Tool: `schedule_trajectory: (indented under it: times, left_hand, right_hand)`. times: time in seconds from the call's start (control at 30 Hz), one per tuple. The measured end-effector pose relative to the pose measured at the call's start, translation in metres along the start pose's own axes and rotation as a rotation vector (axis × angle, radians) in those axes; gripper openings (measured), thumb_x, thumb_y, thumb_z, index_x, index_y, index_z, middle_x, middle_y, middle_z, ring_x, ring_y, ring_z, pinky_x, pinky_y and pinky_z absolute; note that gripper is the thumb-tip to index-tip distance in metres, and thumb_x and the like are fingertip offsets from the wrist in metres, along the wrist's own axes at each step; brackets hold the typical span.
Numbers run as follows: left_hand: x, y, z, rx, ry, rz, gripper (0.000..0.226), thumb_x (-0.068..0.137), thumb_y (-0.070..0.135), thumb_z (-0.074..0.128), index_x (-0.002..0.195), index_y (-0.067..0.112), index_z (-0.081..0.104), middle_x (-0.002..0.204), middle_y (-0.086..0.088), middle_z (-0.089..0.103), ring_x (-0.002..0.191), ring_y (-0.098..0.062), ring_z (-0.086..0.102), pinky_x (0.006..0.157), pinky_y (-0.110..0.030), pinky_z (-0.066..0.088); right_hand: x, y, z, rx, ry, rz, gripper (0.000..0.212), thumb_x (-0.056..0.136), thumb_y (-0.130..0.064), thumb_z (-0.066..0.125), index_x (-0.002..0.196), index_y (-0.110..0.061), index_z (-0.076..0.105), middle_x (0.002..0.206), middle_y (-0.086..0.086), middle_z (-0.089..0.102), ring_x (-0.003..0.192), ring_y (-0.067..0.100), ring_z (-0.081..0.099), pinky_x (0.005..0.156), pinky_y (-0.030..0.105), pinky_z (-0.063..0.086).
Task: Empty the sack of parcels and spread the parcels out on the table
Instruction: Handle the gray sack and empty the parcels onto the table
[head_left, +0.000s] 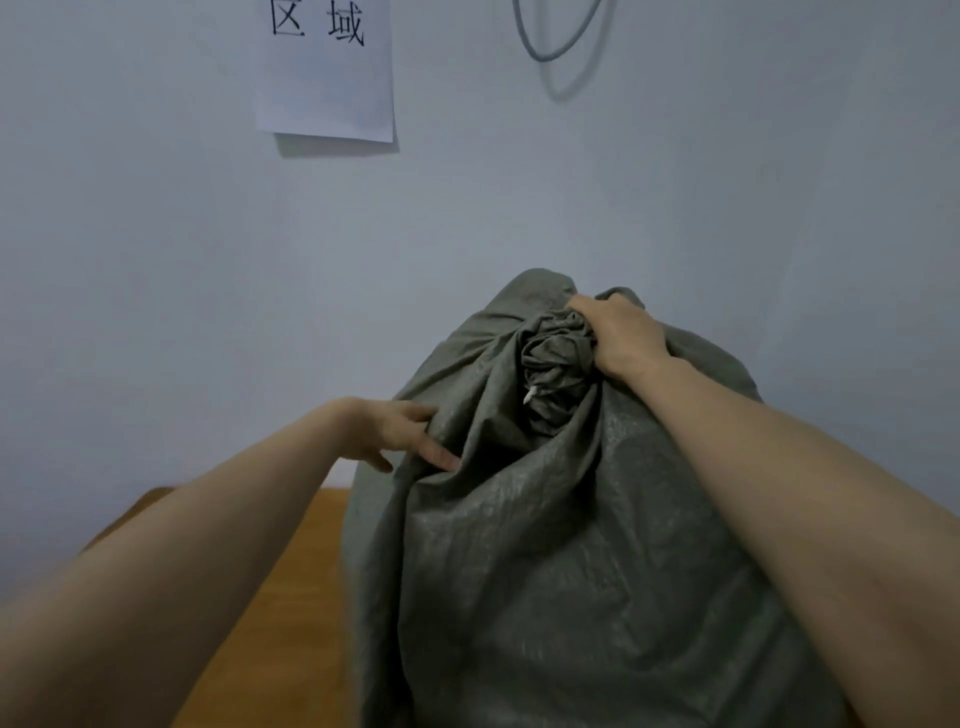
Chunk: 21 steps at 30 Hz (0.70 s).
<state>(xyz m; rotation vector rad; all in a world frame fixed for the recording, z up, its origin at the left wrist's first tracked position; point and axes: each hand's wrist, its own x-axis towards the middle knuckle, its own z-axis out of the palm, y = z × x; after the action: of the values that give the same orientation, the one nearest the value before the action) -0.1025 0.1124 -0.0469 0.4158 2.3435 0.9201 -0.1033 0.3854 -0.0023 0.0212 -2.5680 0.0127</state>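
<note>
Wall sheet — "区域"

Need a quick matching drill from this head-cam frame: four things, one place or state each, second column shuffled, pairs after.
Column 1:
1. right hand
2. left hand
3. sack
4. paper sheet

Column 2:
A. fingers spread on the sack's side
B. hangs on the wall
C. stands on the wooden table, mouth bunched shut
D. grips the bunched neck

Pairs: 1-D, 2-A, 3-C, 4-B
</note>
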Motion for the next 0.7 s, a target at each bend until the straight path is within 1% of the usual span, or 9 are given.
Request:
schedule_trajectory:
  times: [0.07, 0.1, 0.23, 0.37, 0.43, 0.53, 0.57, 0.63, 0.7]
  left_hand:
    - [0.016, -0.011, 0.006, 0.207, 0.195, 0.009, 0.032, 0.087, 0.029, 0.066, 0.115, 0.017, 0.055, 0.123, -0.008, 0.056, 0.112, -0.027, 0.057, 0.093, -0.042, 0.052]
    - [0.022, -0.014, 0.009, 0.322, 0.304, 0.010, 0.024, 0.090, 0.031, 0.062, 0.104, 0.012, 0.058, 0.113, -0.011, 0.060, 0.102, -0.029, 0.061, 0.086, -0.039, 0.054]
    - [0.032, -0.005, -0.001, 0.403, 0.567, -0.051, 0.027, 0.095, 0.018, 0.051, 0.107, -0.003, 0.062, 0.108, -0.021, 0.065, 0.096, -0.036, 0.065, 0.072, -0.038, 0.053]
    - [0.027, 0.018, -0.044, 0.202, 0.837, -0.031, 0.022, 0.090, 0.005, 0.049, 0.103, -0.008, 0.062, 0.105, -0.028, 0.064, 0.098, -0.041, 0.064, 0.078, -0.042, 0.052]
    - [0.025, 0.029, -0.063, 0.053, 0.954, 0.016, 0.016, 0.088, 0.002, 0.047, 0.090, -0.006, 0.060, 0.102, -0.030, 0.065, 0.094, -0.042, 0.064, 0.080, -0.045, 0.053]
    - [0.028, 0.035, -0.076, -0.116, 1.049, 0.033, 0.017, 0.086, -0.002, 0.042, 0.070, 0.003, 0.046, 0.094, -0.026, 0.062, 0.083, -0.038, 0.062, 0.065, -0.042, 0.052]
    - [0.030, 0.035, -0.077, -0.162, 1.074, 0.036, 0.017, 0.085, -0.002, 0.041, 0.069, 0.004, 0.045, 0.094, -0.025, 0.061, 0.084, -0.038, 0.061, 0.064, -0.041, 0.051]
    - [0.034, 0.039, -0.083, -0.269, 1.131, 0.074, 0.019, 0.083, -0.003, 0.039, 0.067, 0.006, 0.042, 0.103, -0.028, 0.062, 0.092, -0.038, 0.062, 0.074, -0.044, 0.052]
    - [0.032, 0.052, -0.093, -0.361, 1.174, 0.152, 0.025, 0.080, -0.006, 0.036, 0.061, 0.010, 0.036, 0.092, -0.023, 0.061, 0.080, -0.028, 0.057, 0.067, -0.037, 0.045]
  right_hand:
    - [0.001, -0.003, 0.001, -0.013, 0.019, 0.014, 0.032, 0.089, -0.018, 0.052, 0.119, -0.030, 0.051, 0.111, 0.018, 0.055, 0.105, 0.038, 0.055, 0.078, 0.038, 0.045]
    - [0.001, -0.005, 0.001, -0.020, 0.031, 0.020, 0.031, 0.089, -0.017, 0.051, 0.119, -0.028, 0.052, 0.112, 0.019, 0.055, 0.105, 0.038, 0.054, 0.079, 0.038, 0.045]
    - [0.004, -0.004, -0.005, -0.010, 0.067, 0.066, 0.030, 0.089, -0.012, 0.049, 0.117, -0.022, 0.054, 0.111, 0.020, 0.053, 0.102, 0.039, 0.054, 0.079, 0.038, 0.044]
    - [0.017, -0.002, -0.017, 0.068, 0.136, 0.096, 0.029, 0.089, -0.010, 0.049, 0.116, -0.020, 0.055, 0.108, 0.022, 0.052, 0.102, 0.039, 0.052, 0.080, 0.036, 0.043]
    - [0.021, -0.004, -0.021, 0.101, 0.161, 0.113, 0.030, 0.088, -0.008, 0.048, 0.115, -0.019, 0.055, 0.108, 0.022, 0.052, 0.101, 0.039, 0.052, 0.078, 0.034, 0.042]
    - [0.021, -0.008, -0.020, 0.100, 0.217, 0.135, 0.031, 0.085, 0.001, 0.047, 0.109, -0.016, 0.055, 0.103, 0.022, 0.053, 0.098, 0.040, 0.052, 0.077, 0.036, 0.044]
    - [0.021, -0.009, -0.020, 0.104, 0.224, 0.140, 0.031, 0.084, 0.003, 0.047, 0.108, -0.015, 0.055, 0.103, 0.022, 0.052, 0.097, 0.040, 0.052, 0.078, 0.037, 0.046]
    - [0.023, -0.012, -0.025, 0.130, 0.245, 0.155, 0.029, 0.086, 0.002, 0.045, 0.108, -0.015, 0.055, 0.105, 0.022, 0.051, 0.096, 0.038, 0.052, 0.076, 0.034, 0.044]
    - [0.031, -0.014, -0.036, 0.152, 0.306, 0.188, 0.025, 0.088, -0.003, 0.043, 0.106, -0.015, 0.056, 0.106, 0.020, 0.051, 0.093, 0.035, 0.053, 0.071, 0.029, 0.038]
